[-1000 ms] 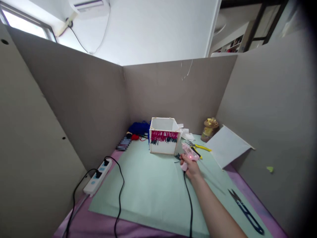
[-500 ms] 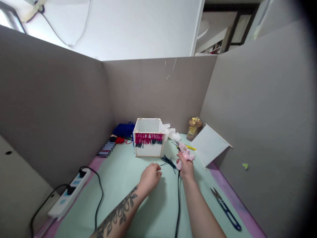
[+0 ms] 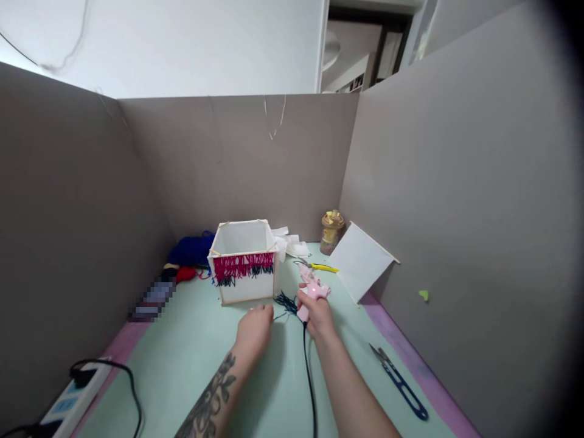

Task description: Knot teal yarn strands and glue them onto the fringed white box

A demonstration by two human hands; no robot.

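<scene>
My right hand (image 3: 319,311) is wrapped round a pink glue gun (image 3: 314,288), whose black cord runs down toward me. Just left of it lies a bundle of dark yarn strands (image 3: 287,302). My left hand (image 3: 255,328) is closed over the mat, with a thin dark strand at its fingertips; whatever is between the fingers is too small to make out. Behind my left hand stands a white open-topped box (image 3: 249,289) with wooden edges. Magenta yarn fringe (image 3: 241,265) hangs along its front upper edge, with dark strands below.
Scissors-like snips (image 3: 401,384) lie at right. A white panel (image 3: 364,261) leans on the right partition, near yellow-handled pliers (image 3: 323,267) and a brown cup (image 3: 331,232). Blue yarn (image 3: 191,249), red yarn (image 3: 185,274) and a power strip (image 3: 75,395) are at left.
The view has turned right, so everything appears further left. My left hand has closed more, near the dark strands. The box sits slightly rotated in view. My right hand still holds the glue gun.
</scene>
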